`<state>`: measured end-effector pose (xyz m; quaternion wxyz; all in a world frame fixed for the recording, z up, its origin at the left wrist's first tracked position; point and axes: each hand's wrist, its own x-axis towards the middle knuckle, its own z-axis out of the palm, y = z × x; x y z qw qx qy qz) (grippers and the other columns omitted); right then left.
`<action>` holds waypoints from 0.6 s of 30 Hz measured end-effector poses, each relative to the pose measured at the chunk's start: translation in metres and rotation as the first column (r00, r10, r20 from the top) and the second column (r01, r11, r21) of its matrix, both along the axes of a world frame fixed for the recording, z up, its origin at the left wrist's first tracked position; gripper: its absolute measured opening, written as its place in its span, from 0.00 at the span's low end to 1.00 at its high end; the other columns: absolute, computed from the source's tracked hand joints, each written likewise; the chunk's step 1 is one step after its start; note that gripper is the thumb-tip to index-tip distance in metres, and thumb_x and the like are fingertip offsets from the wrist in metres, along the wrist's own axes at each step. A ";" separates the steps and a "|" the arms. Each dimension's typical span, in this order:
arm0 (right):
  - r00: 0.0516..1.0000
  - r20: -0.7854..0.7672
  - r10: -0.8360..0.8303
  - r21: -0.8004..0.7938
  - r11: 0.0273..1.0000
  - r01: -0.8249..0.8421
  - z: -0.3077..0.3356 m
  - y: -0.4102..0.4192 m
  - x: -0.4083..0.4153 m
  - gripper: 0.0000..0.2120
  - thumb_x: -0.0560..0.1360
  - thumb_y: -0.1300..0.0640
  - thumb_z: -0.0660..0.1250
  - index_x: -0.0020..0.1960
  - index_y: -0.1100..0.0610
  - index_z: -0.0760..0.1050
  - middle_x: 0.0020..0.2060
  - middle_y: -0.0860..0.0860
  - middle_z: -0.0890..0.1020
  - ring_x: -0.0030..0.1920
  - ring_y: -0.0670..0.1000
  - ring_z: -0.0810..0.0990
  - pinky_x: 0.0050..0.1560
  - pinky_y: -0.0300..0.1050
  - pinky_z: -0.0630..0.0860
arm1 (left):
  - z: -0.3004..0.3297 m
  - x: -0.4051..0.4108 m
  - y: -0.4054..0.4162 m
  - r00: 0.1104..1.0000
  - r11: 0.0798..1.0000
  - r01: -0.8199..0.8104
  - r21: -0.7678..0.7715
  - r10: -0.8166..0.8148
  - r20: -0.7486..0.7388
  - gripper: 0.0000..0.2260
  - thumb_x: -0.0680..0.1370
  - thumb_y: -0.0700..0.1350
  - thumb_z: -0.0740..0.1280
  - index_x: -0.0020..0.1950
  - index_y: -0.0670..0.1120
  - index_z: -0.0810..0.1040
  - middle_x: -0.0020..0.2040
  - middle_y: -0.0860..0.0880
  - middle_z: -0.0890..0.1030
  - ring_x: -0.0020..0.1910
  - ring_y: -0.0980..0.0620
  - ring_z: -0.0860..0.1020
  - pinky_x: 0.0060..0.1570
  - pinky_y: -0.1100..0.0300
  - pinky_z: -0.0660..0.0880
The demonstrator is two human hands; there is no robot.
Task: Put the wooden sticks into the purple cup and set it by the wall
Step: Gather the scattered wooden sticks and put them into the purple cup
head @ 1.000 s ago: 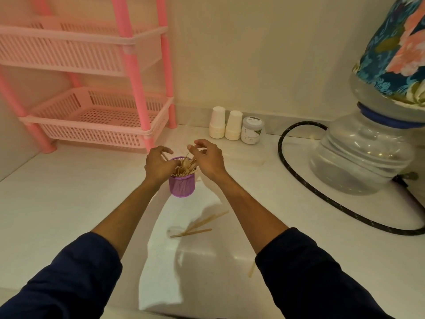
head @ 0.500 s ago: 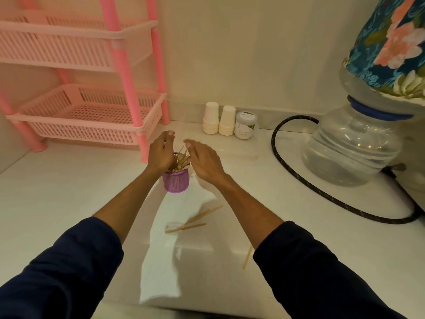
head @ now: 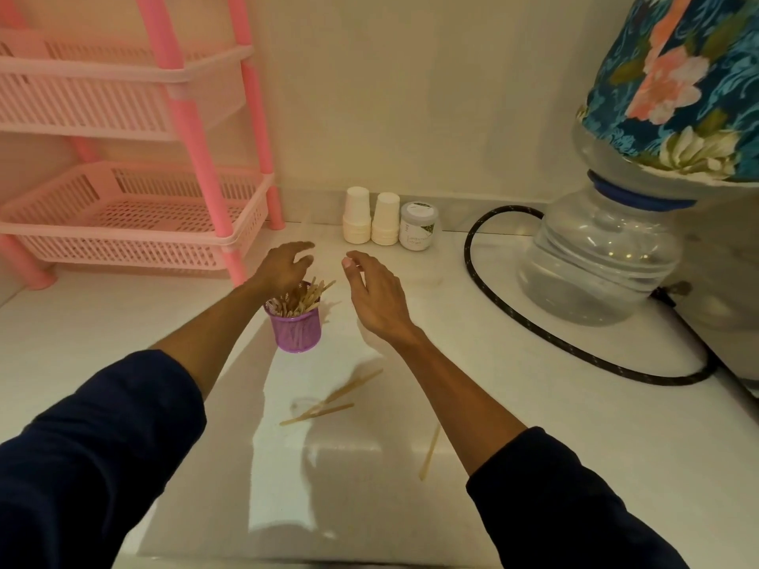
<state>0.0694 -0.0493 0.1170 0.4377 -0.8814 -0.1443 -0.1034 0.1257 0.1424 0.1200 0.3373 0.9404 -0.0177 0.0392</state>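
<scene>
A purple mesh cup stands on the white counter, filled with several wooden sticks that lean to the right. My left hand hovers just above and behind the cup, fingers spread and empty. To the right of the cup, apart from it, my right hand is open and holds nothing. A few loose sticks lie on the counter in front of the cup. Further right, near my right forearm, lies one more stick.
A pink plastic rack stands at the back left. Two stacks of white paper cups and a small white jar sit against the wall. A black hose loops round a large water bottle at the right.
Both hands have let go of the sticks in the cup and opened, lifting apart. The right hand has drifted right. The cup stays in place.
</scene>
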 end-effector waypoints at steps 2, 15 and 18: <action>1.000 -0.012 0.005 0.010 1.000 -0.005 0.000 -0.011 -0.004 0.21 0.83 0.43 0.51 0.66 0.53 0.73 0.63 0.51 0.79 0.62 0.51 0.76 0.65 0.54 0.70 | -0.001 0.004 0.000 0.999 0.998 0.035 0.057 -0.033 -0.032 0.12 0.81 0.43 0.61 0.60 0.42 0.80 0.63 0.42 0.80 0.61 0.43 0.77 0.62 0.52 0.70; 0.967 -0.247 -0.055 -0.047 0.998 0.044 -0.034 -0.067 -0.038 0.15 0.77 0.45 0.65 0.60 0.51 0.78 0.49 0.45 0.83 0.49 0.47 0.80 0.53 0.48 0.77 | -0.010 -0.039 0.008 0.953 0.991 0.010 0.130 -0.049 0.300 0.20 0.82 0.56 0.57 0.66 0.47 0.76 0.70 0.43 0.72 0.70 0.43 0.69 0.69 0.46 0.62; 0.975 -0.215 -0.053 -0.130 0.991 0.026 -0.040 -0.080 -0.051 0.12 0.77 0.48 0.65 0.59 0.50 0.78 0.46 0.45 0.83 0.46 0.48 0.80 0.51 0.47 0.77 | 0.005 -0.052 0.001 0.879 0.992 0.004 0.124 -0.062 0.473 0.19 0.81 0.55 0.59 0.67 0.47 0.74 0.70 0.43 0.71 0.69 0.44 0.68 0.68 0.45 0.65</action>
